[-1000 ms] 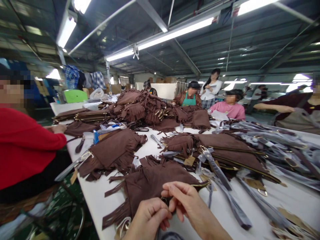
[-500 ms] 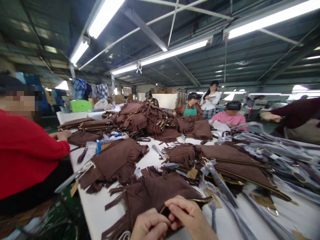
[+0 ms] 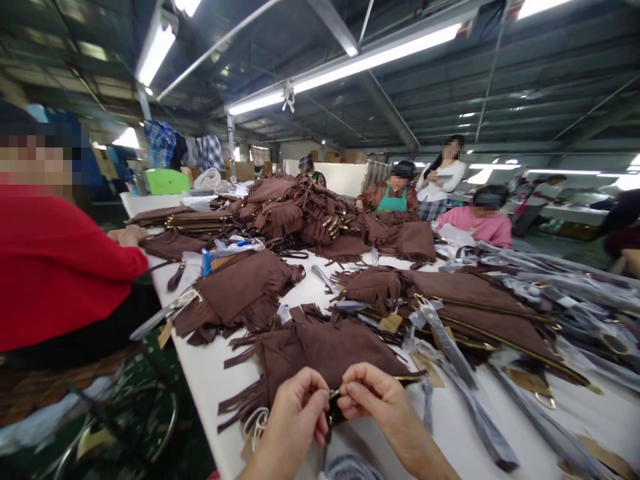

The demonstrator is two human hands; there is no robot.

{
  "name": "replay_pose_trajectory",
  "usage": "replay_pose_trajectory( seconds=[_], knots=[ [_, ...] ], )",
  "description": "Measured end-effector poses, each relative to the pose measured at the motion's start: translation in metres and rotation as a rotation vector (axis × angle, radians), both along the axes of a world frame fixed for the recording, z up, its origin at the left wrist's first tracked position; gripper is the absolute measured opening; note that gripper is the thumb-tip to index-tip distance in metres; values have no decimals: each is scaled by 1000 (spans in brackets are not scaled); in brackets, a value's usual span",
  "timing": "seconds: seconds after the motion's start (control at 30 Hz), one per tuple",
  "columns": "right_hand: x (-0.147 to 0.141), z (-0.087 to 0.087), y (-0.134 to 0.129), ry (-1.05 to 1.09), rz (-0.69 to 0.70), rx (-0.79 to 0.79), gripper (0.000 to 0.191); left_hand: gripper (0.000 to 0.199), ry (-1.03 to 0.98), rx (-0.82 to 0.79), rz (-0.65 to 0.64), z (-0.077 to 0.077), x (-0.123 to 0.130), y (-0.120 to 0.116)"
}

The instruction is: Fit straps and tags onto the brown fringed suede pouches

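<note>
A dark brown fringed bag (image 3: 330, 347) lies on the white table right in front of me, its brass zipper edge towards me. At that near edge my left hand (image 3: 300, 410) pinches a small metal fitting (image 3: 334, 393), with a dark strip hanging below it. Close by on the right, my right hand (image 3: 373, 393) is also closed in a pinch at the fitting's other side; what its fingertips hold is too small to make out. White cord (image 3: 257, 423) loops out beside my left wrist. A plastic-wrapped coil (image 3: 351, 468) sits below my hands.
More fringed bags (image 3: 240, 287) lie left, with a tall heap (image 3: 290, 207) farther back. Plastic-wrapped straps (image 3: 480, 420) and stacked zippered bags (image 3: 465, 307) spread to the right. A person in a red top (image 3: 65, 267) sits close on my left; others sit across the table (image 3: 195, 380).
The view has tilted down and turned slightly left. My hands have drawn a little apart, and the small metal fitting now shows between them, with the coil below in view.
</note>
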State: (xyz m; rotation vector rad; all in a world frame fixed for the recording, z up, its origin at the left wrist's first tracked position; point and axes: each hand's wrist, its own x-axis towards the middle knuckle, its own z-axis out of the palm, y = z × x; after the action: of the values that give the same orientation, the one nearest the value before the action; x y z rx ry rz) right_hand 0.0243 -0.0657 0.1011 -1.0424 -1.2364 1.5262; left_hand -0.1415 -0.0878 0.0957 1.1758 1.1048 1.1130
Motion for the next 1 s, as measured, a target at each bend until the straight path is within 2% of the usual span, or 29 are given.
replay_pose_trajectory(
  seconds=[0.1,0.33,0.7,1.0],
  knots=[
    [-2,-5,1,-25,-5,9,43,24,35,33,6,0,1,1],
    [-2,-7,0,-31,13,30,35,20,87,55,-10,-6,6,10],
    [-9,-8,-1,30,-24,10,38,16,93,126,-27,1,11,9],
    [-10,-8,-3,33,-37,16,38,17,143,147,1,-1,11,10]
  ],
)
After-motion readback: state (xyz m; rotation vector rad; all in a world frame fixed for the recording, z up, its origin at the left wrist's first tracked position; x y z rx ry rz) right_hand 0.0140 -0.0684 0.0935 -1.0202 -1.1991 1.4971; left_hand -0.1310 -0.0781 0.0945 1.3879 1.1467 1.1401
